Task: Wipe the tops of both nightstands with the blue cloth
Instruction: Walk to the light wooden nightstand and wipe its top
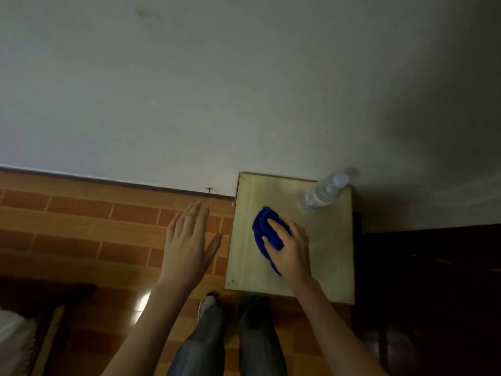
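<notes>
At the bottom centre of the frame stand the person's two legs in grey trousers, shoes pointing toward the nightstand. Above them, left of centre, the left hand hangs flat over the floor, fingers stretched and together, thumb spread, holding nothing. Right of centre, the right hand presses down on the blue cloth, fingers curled over the bunched fabric and gripping it against the wooden top of the nightstand, roughly in the middle of that top. The floor, of orange-brown brick-pattern tiles, fills the left half of the lower frame. Toward the nightstand's far right corner, near the wall, stands a clear plastic water bottle with a pale cap, well apart from the cloth. Beyond it the plain white wall fills the upper frame.
</notes>
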